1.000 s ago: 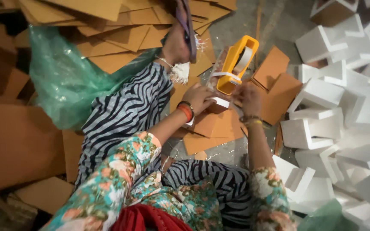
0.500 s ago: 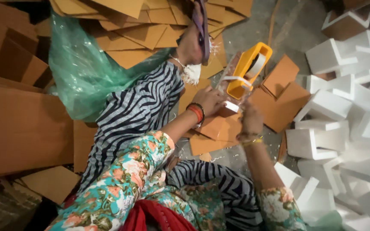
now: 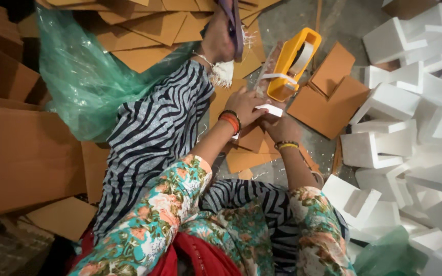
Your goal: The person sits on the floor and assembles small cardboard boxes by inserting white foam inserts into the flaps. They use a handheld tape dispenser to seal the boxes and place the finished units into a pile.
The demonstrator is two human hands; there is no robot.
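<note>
Over the floor's cardboard pieces (image 3: 328,110), left hand (image 3: 244,105) and right hand (image 3: 280,125) clamp their fingers on a small white foam piece (image 3: 269,109), steadying it at the yellow tape dispenser (image 3: 288,64), seemingly for taping.

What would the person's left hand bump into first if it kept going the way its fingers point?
Probably the yellow tape dispenser. The left hand points up and to the right past the small white piece at its fingertips, and the dispenser lies just beyond. Depth is hard to judge from above.
</note>
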